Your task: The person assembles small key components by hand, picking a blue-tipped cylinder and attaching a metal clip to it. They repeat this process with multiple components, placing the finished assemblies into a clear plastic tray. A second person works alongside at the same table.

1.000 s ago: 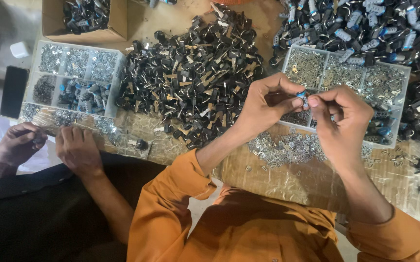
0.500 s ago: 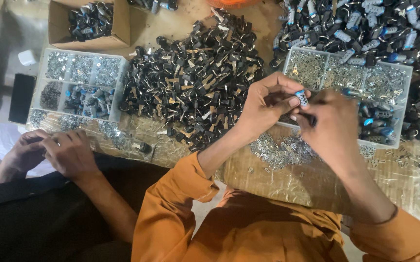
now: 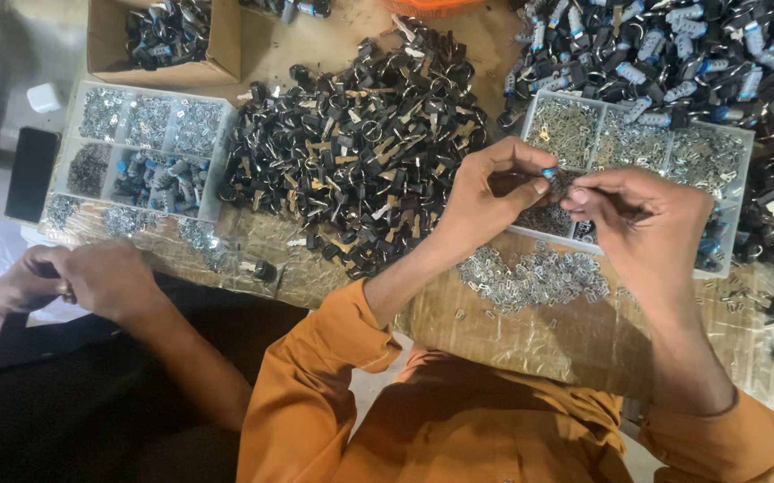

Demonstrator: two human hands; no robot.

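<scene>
Small blue-tipped part (image 3: pixel 549 171): pinched at the fingertips of the left hand (image 3: pixel 485 197), held above the near edge of the clear compartment tray (image 3: pixel 734 134). Right hand (image 3: pixel 642 215): fingers drawn together just beside the part, closed on something too small to make out.

Step in hand, judged: fitting a tiny piece to the part; the next move calls for fine alignment between the two fingertips.

Near: orange sleeves; loose heap of small silver metal pieces (image 3: pixel 535 277) on the counter (image 3: pixel 539 344), below the hands.

Left: a co-worker's hands (image 3: pixel 92 282), dark sleeves, at the counter edge.

Middle: large pile of black parts (image 3: pixel 360 152); second compartment tray (image 3: pixel 141 152).

Far: cardboard box (image 3: pixel 163 36) of black parts; heap of blue-and-black parts (image 3: pixel 664 45).
</scene>
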